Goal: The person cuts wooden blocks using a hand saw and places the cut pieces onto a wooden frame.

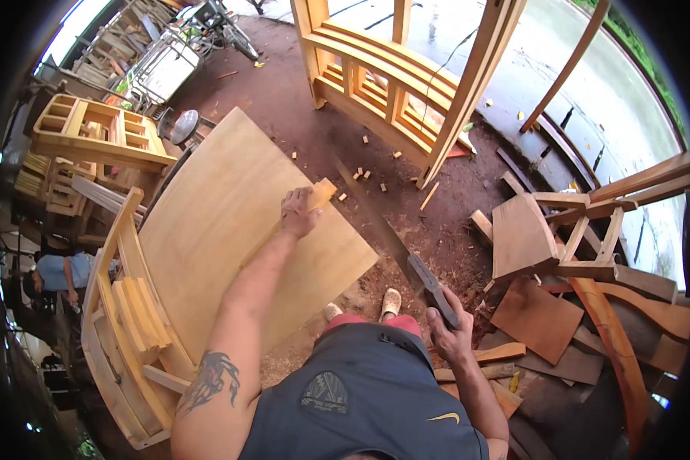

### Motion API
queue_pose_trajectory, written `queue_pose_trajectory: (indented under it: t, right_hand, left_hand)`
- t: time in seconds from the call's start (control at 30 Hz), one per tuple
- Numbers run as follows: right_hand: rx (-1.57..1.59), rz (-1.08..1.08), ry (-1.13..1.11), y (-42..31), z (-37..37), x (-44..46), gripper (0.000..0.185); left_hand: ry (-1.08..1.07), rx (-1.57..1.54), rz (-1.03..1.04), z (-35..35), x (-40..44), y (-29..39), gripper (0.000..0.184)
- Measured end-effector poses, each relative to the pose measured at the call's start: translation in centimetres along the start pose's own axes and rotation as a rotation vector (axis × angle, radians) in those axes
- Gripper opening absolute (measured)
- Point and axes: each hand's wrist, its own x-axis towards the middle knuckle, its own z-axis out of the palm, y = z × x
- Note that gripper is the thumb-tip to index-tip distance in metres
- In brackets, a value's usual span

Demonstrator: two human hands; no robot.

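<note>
My left hand [299,212] is closed on a strip of yellowish wood [323,193] that lies across the pale plywood sheet [207,207], its end near the sheet's right edge. Much of the strip is hidden under my hand and forearm. Off the sheet's right side, my right hand [450,323] grips the dark handle of a handsaw [391,244]. The saw's long blade points forward and away from me, apart from the wood strip. Several small wood offcuts [366,174] lie on the ground beyond the blade.
A tall wooden frame [383,123] stands ahead. Scrap boards [537,318] and a wooden piece with legs [523,234] are at the right. Curved wooden frames [111,307] lie at the left, with a person [57,272] beyond. A motorcycle [222,27] is at the back.
</note>
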Motion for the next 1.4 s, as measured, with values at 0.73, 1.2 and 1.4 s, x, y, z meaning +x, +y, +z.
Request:
queue_pose_trajectory:
  t: [0.73,1.2,1.4]
  right_hand:
    - [-0.023,-0.069,-0.074,4.4,4.1,4.4,0.052]
    - [-0.036,-0.107,-0.107,4.4,1.5,3.5,0.054]
    - [0.011,-0.168,-0.061,5.4,12.1,15.4,0.048]
  left_hand:
    - [-0.012,0.162,0.082,1.8,1.9,-0.8,0.055]
    - [-0.046,0.257,0.065,1.9,1.9,0.1,0.058]
    - [-0.049,0.222,0.084,1.7,2.0,0.3,0.055]
